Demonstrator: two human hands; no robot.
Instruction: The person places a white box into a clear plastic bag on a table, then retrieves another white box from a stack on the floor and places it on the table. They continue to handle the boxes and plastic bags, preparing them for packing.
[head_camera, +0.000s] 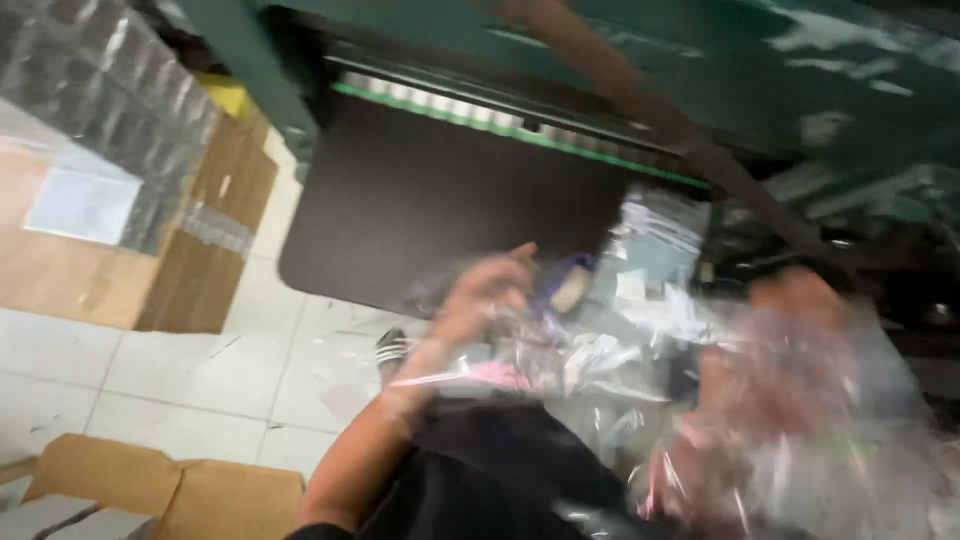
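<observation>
The head camera looked down, and the picture was tilted and very blurry.

One left hand (480, 295) was up in the middle of the picture. Its fingers were bent around the top of a see-through plastic bag (560, 355), but the blur hid whether they really pinched it, so I could not tell. One small blue and cream thing (568, 285) sat just beside the fingertips, by the front edge of the dark desk (440, 210). I could not tell what it was.

One right hand (790, 370) was at the right side. It was behind a big crinkly sheet of clear plastic (850, 450), which covered it. It looked like it was closed on the plastic, but the blur made that unsure too.

The bag hung between the two hands, below the front right corner of the desk. It had something pink inside, low down.

One green machine (620, 60) stood along the far edge of the desk.

On the tiled floor (200, 370) were two groups of brown cardboard boxes, one (130, 250) at the left side and one (160, 490) in the bottom left corner. One striped sandal (392, 347) peeked out under the desk edge.
</observation>
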